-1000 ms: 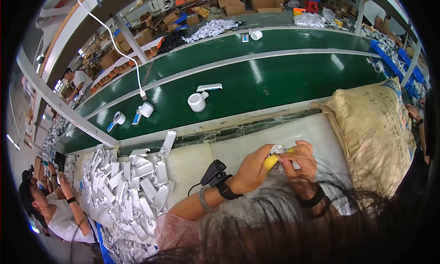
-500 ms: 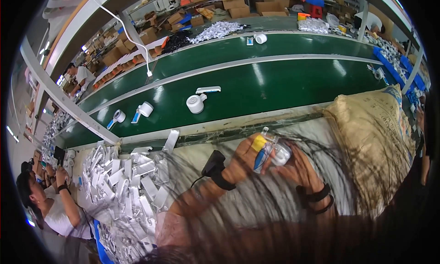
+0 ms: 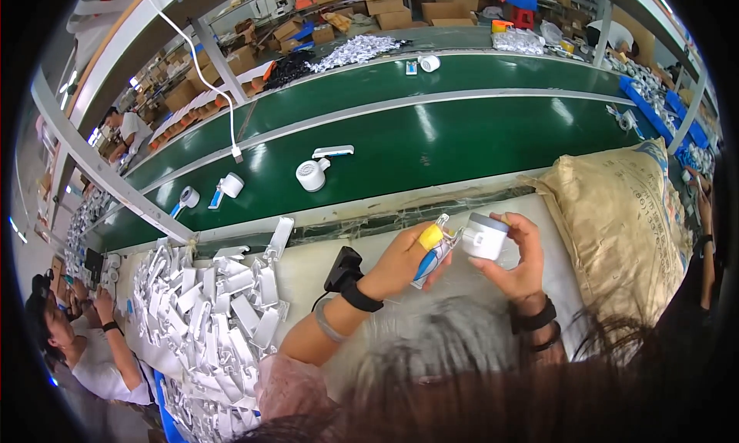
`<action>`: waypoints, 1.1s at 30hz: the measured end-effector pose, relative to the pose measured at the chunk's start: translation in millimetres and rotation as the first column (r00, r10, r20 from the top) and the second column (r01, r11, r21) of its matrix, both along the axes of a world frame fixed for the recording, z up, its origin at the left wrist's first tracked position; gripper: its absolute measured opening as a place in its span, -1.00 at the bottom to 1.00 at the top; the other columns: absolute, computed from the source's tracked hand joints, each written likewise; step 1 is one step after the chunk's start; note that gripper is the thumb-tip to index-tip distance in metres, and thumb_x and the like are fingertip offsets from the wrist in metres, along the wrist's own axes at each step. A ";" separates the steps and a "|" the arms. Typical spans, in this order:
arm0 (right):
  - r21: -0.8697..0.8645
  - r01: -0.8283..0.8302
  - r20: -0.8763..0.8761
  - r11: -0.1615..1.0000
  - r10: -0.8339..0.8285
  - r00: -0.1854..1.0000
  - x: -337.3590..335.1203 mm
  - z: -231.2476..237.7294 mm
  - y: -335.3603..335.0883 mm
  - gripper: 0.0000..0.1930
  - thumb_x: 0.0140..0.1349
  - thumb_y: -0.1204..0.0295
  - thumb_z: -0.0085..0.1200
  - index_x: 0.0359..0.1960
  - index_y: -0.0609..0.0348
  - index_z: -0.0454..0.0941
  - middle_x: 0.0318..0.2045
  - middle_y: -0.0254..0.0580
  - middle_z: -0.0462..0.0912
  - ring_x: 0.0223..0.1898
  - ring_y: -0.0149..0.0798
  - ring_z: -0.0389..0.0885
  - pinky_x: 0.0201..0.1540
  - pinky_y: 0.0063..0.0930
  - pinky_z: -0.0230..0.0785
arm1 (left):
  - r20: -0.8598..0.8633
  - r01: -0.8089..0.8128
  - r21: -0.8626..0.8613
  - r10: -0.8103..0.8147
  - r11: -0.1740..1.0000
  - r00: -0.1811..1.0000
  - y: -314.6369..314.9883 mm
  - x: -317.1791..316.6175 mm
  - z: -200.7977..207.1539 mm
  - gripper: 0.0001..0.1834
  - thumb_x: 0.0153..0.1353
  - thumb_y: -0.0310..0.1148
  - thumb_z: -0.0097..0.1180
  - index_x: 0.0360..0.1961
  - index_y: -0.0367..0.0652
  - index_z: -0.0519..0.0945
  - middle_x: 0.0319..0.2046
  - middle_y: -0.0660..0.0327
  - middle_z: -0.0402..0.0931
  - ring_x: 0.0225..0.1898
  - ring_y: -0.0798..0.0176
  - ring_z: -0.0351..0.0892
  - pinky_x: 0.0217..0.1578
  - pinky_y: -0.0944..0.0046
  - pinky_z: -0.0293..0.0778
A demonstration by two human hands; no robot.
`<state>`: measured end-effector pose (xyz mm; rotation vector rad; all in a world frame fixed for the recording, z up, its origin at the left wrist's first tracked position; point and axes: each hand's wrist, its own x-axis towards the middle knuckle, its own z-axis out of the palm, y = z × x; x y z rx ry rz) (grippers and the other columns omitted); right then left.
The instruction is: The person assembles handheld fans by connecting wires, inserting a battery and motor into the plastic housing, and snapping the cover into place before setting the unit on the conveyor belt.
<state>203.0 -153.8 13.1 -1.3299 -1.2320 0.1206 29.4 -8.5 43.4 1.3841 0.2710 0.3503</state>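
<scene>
My left hand is closed around a slim white handle part with a blue cell and thin wires showing. A yellow patch lies by its fingertips; whether it is a finger wrap or part of the piece I cannot tell. Between the thumb and fingers of my right hand is a round white housing with a grey rim, tilted and close beside the handle's end. Whether wires join the two parts is too small to make out. Both hands are above the pale, plastic-covered bench.
White handle shells lie heaped on the left. A black device stands by my left wrist, and a tan sack slumps at right. Beyond runs a green conveyor with several assemblies on it. A white cable hangs down. Co-workers sit nearby.
My right hand has turned the round housing so that its grey rim faces up, and its grip has shifted to the side. Hair that crossed my hands has moved lower.
</scene>
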 end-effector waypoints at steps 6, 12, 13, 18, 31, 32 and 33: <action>-0.037 0.031 -0.273 0.999 -0.040 0.961 12.6 -0.6 -11.0 -0.33 -0.04 0.46 0.37 0.13 0.20 0.32 0.00 -0.14 0.51 -0.01 -0.26 0.50 0.06 -0.37 0.34 | -0.134 0.134 -0.043 -0.139 0.990 0.981 -5.1 2.8 -2.2 -0.70 0.43 -0.25 -0.31 -0.05 -0.22 0.38 -0.47 0.21 0.47 -0.65 0.40 0.42 -0.69 0.39 0.38; 0.029 -0.078 -0.282 0.997 0.083 0.956 19.4 0.4 -9.7 -0.61 0.04 0.56 0.28 -0.06 0.25 0.52 -0.02 -0.16 0.52 0.00 -0.30 0.50 0.10 -0.44 0.33 | -0.054 0.118 0.202 -0.109 0.972 0.993 -9.0 7.4 -19.3 -0.65 0.40 -0.36 -0.32 0.16 -0.16 0.30 -0.46 0.19 0.49 -0.68 0.40 0.41 -0.70 0.37 0.34; 0.027 -0.072 -0.286 0.997 0.077 0.955 20.7 0.6 -9.6 -0.61 0.04 0.56 0.28 -0.06 0.25 0.52 -0.02 -0.16 0.52 0.00 -0.30 0.50 0.10 -0.44 0.33 | -0.163 0.175 0.110 -0.156 0.978 0.974 -9.0 5.1 -11.8 -0.63 0.39 -0.38 -0.32 0.18 -0.15 0.29 -0.45 0.19 0.50 -0.68 0.41 0.40 -0.70 0.38 0.33; -0.053 -0.282 -0.298 0.958 0.254 0.920 26.0 12.1 -14.0 -0.72 0.04 0.58 0.27 -0.16 0.28 0.62 -0.03 -0.09 0.57 -0.04 -0.29 0.54 0.03 -0.45 0.38 | -0.302 0.299 -0.044 -0.298 0.953 0.905 -7.5 3.9 -7.0 -0.66 0.38 -0.42 -0.29 0.15 -0.15 0.32 -0.45 0.18 0.51 -0.69 0.41 0.39 -0.69 0.39 0.31; -0.378 -0.382 -0.495 0.843 0.164 0.853 37.7 15.1 -19.6 -0.80 0.10 0.49 0.31 -0.23 0.25 0.67 -0.29 -0.27 0.65 -0.25 -0.48 0.53 -0.16 -0.57 0.37 | -0.359 0.390 0.095 -0.334 0.916 0.871 -26.5 12.1 -20.1 -0.78 0.39 -0.37 -0.31 -0.10 -0.14 0.40 -0.49 0.22 0.51 -0.70 0.42 0.40 -0.70 0.37 0.27; -0.423 -0.358 -0.457 0.832 0.145 0.877 36.9 16.6 -19.3 -0.80 0.10 0.48 0.31 -0.23 0.26 0.67 -0.30 -0.29 0.65 -0.27 -0.49 0.52 -0.18 -0.57 0.37 | -0.346 0.400 0.047 -0.361 0.915 0.866 -25.7 12.2 -22.2 -0.76 0.41 -0.32 -0.32 -0.09 -0.14 0.40 -0.48 0.22 0.51 -0.69 0.42 0.41 -0.68 0.38 0.29; -0.424 -0.363 -0.464 0.830 0.145 0.874 35.4 18.2 -19.2 -0.80 0.10 0.48 0.31 -0.23 0.26 0.67 -0.30 -0.29 0.65 -0.27 -0.49 0.52 -0.18 -0.57 0.37 | -0.331 0.409 0.000 -0.386 0.912 0.861 -25.3 11.8 -25.4 -0.74 0.43 -0.28 -0.33 -0.08 -0.14 0.39 -0.47 0.22 0.51 -0.68 0.41 0.42 -0.66 0.40 0.30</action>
